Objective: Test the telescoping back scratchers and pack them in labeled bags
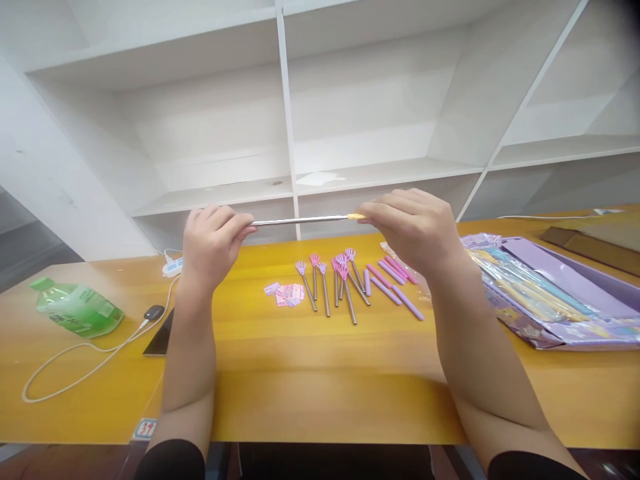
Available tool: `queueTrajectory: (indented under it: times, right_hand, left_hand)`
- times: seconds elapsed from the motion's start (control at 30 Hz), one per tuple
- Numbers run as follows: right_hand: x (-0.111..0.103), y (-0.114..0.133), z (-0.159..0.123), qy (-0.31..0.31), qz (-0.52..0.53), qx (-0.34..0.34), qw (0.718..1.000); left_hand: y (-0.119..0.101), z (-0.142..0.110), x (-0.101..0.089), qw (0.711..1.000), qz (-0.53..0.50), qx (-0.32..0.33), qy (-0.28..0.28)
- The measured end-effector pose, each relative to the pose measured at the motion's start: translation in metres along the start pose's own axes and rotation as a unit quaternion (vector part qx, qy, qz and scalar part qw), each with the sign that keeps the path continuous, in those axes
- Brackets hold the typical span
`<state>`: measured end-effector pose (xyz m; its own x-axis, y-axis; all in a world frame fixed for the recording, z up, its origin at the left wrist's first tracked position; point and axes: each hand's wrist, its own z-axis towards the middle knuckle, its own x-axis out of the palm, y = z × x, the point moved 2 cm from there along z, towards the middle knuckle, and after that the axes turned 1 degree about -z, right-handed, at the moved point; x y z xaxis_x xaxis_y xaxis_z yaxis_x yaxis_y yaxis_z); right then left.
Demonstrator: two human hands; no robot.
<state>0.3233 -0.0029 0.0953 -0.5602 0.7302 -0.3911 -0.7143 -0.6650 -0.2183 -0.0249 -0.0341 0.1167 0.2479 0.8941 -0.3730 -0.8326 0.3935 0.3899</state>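
Both hands are raised above the wooden table (320, 387) and hold a thin silver telescopic rod (300, 220) stretched level between them. My left hand (213, 243) pinches the rod's left end. My right hand (413, 227) pinches its right end, where a small yellow tip (356, 216) shows. Below on the table lie several small back scratchers (330, 283) with pink and purple claw heads, and several loose pink and purple grips (395, 287) beside them.
Small pink stickers (286, 293) lie left of the scratchers. A green bottle (75, 310) lies on its side at far left, near a phone (160, 340), a white cable (90, 360) and a power strip (173, 268). Purple packaging (560, 293) fills the right side. White shelves (285, 120) stand behind.
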Motion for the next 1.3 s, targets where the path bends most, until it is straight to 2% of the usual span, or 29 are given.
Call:
queueTrajectory:
  times: [0.23, 0.33, 0.5, 0.73, 0.87, 0.97, 1.1, 1.3]
  right_hand:
    - [0.005, -0.002, 0.001, -0.001, -0.011, -0.012, 1.000]
    - [0.002, -0.012, -0.002, -0.017, -0.001, -0.010, 1.000]
    - [-0.012, -0.050, -0.015, -0.057, 0.010, 0.026, 0.998]
    - [-0.021, -0.081, -0.027, -0.046, 0.019, 0.067, 0.996]
    - [-0.035, -0.124, -0.047, -0.092, 0.022, 0.080, 0.992]
    - [-0.044, -0.159, -0.065, -0.148, -0.018, 0.103, 0.984]
    - [-0.043, -0.186, -0.078, -0.155, -0.006, 0.151, 0.976]
    - [-0.037, -0.201, -0.083, -0.144, 0.013, 0.216, 0.965]
  left_hand:
    - [0.007, -0.002, 0.006, 1.000, -0.014, -0.024, 0.007]
    - [0.019, -0.007, 0.006, 0.999, -0.026, -0.042, 0.008]
    - [0.058, -0.021, 0.001, 0.996, -0.011, -0.088, -0.022]
    - [0.080, -0.034, 0.003, 0.995, -0.008, -0.090, -0.028]
    - [0.111, -0.055, -0.009, 0.991, 0.005, -0.135, -0.025]
    - [0.129, -0.068, -0.015, 0.987, -0.006, -0.159, -0.005]
    - [0.124, -0.065, -0.009, 0.986, -0.028, -0.165, 0.003]
    - [0.108, -0.052, -0.007, 0.982, 0.000, -0.188, -0.034]
